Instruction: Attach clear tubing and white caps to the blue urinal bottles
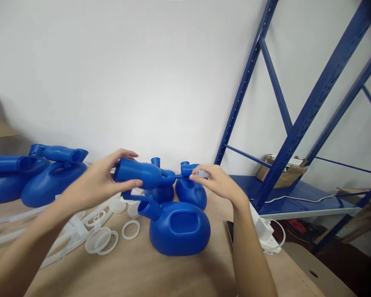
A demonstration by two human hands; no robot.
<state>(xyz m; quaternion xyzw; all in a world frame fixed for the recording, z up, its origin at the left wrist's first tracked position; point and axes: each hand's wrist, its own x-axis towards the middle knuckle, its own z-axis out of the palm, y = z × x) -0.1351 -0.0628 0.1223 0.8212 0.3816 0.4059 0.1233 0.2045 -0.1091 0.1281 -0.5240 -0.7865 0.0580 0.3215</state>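
Observation:
My left hand [103, 179] is wrapped round a blue plastic funnel-shaped tube [140, 172], its wide end to the left. A thin spout on its right end reaches toward my right hand [216, 179], which pinches a short translucent white plastic tube [202, 173]. Whether the spout and the white tube touch I cannot tell. Below them a blue plastic urinal bottle [185, 229] lies on the table, its open neck to the left. Two more blue bottles stand behind, one [191, 193] near my right hand and another [159, 194] partly hidden by the funnel-shaped tube.
More blue bottles [51, 185] stand at the left, by the wall. White rings [131, 229], caps [98, 240] and pale tubing [10, 237] lie across the brown tabletop [126, 272]. A phone [229, 231], a white power strip [264, 233] and a blue shelf rack [297, 206] are at the right.

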